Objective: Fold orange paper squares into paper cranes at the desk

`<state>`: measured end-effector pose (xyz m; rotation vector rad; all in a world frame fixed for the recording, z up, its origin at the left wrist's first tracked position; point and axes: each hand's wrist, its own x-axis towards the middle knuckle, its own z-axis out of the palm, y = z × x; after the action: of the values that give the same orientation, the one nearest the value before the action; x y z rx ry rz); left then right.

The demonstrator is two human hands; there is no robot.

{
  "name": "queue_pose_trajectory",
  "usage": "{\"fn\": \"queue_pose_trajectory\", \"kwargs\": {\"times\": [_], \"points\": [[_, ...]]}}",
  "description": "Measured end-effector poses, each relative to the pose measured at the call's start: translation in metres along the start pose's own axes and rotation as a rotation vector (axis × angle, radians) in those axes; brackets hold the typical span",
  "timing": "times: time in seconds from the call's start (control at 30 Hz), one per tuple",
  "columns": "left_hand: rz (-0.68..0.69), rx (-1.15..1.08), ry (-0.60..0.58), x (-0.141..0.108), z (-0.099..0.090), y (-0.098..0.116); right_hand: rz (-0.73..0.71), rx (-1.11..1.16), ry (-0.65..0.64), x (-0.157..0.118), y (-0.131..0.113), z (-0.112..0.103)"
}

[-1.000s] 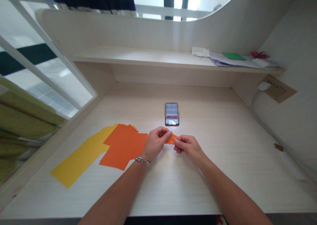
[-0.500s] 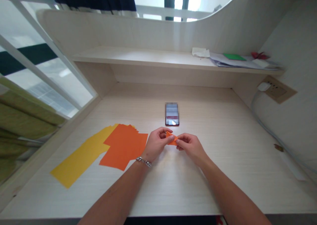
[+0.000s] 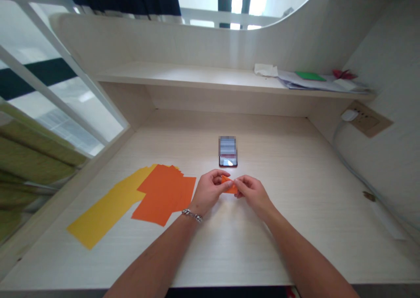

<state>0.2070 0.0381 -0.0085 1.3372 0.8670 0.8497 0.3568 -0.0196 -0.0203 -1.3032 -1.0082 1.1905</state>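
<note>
A small folded piece of orange paper [image 3: 231, 189] is held between my two hands, just in front of the phone [image 3: 228, 151]. My left hand [image 3: 210, 188] pinches its left side, thumb on top; a metal bracelet circles that wrist. The right end of the paper is gripped by the thumb and fingers of my right hand [image 3: 252, 190]. To the left of my hands, orange sheets [image 3: 167, 193] lie fanned out, partly over a spread of yellow sheets [image 3: 108, 210].
Across the back of the desk [image 3: 183, 127] runs a shelf [image 3: 197, 75] with papers, a green sheet [image 3: 310, 75] and a red folded item [image 3: 344, 74] on it. A white plug [image 3: 349, 114] with a cable sits in the right wall socket.
Both hands have shifted very slightly with the orange paper, which sits a little further right. My right thumb now lies higher on the paper's edge.
</note>
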Motion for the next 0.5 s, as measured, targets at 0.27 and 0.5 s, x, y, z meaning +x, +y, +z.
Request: {"fn": "queue_pose_trajectory", "kwargs": {"times": [0.27, 0.5], "points": [[-0.107, -0.071, -0.035, 0.0010, 0.0000, -0.0031, -0.071, -0.201, 0.064, -0.0031, -0.0002, 0.0017], [-0.091, -0.069, -0.038, 0.0018, -0.0014, -0.0039, -0.049, -0.184, -0.021, -0.0035, -0.0015, 0.0009]]}}
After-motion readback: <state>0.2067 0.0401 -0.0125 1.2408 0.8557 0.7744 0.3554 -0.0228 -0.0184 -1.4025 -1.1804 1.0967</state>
